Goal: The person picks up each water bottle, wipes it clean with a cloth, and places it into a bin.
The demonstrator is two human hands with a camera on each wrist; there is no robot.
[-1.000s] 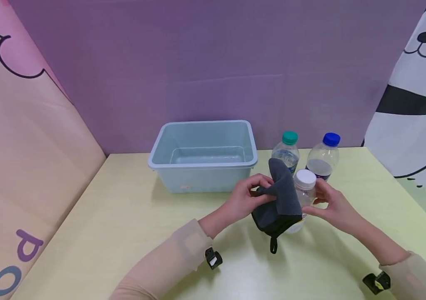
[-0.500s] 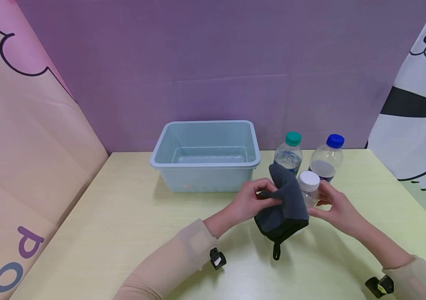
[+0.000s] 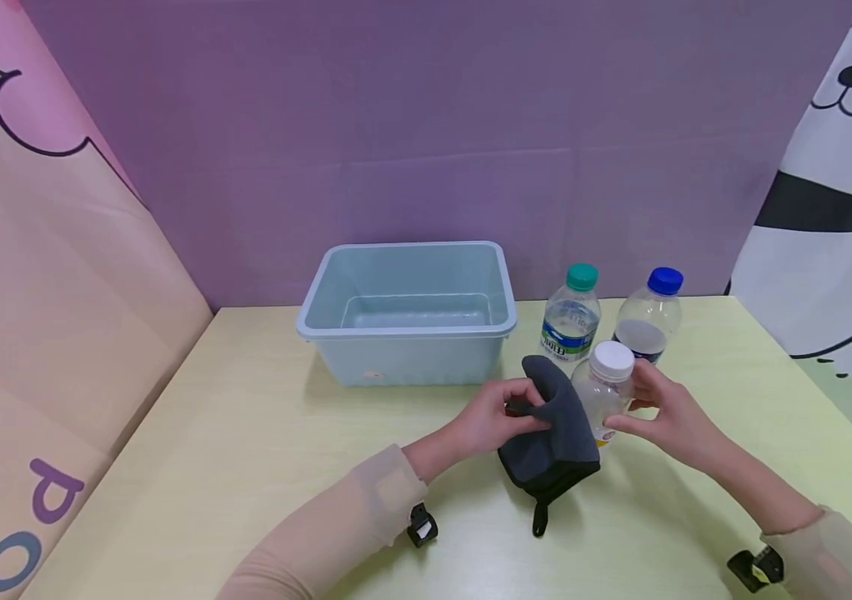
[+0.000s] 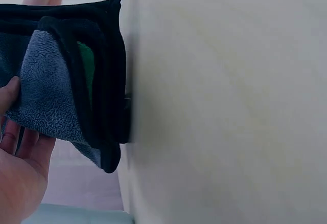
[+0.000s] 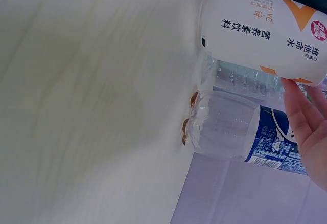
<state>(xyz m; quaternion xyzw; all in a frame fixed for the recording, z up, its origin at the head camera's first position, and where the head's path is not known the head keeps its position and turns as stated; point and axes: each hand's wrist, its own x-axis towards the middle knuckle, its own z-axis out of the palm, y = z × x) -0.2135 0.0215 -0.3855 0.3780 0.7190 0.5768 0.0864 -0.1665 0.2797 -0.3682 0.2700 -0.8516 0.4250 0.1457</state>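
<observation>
Evidently, the left hand is pinching a folded grey cloth between thumb and fingers, its dark-edged end and small loop pointing toward the person; whether the lower edge is touching the table is hard to tell. A green patch is showing between the folds in the left wrist view. The cloth is probably going to handle as light, soft and floppy, so gripping several layers near a fold is looking surest. Just beyond it, partly hidden, a white-capped bottle is standing roughly upright, the right hand holding its side with thumb and fingertips. Being clear plastic, the bottle is likely to be light, smooth and a little slippery, its thin wall giving under a hard squeeze; the label area is seeming a good hold. Farther back, a green-capped bottle and a blue-capped bottle are standing near each other, and to their left a pale blue tub is sitting before the purple backdrop.
</observation>
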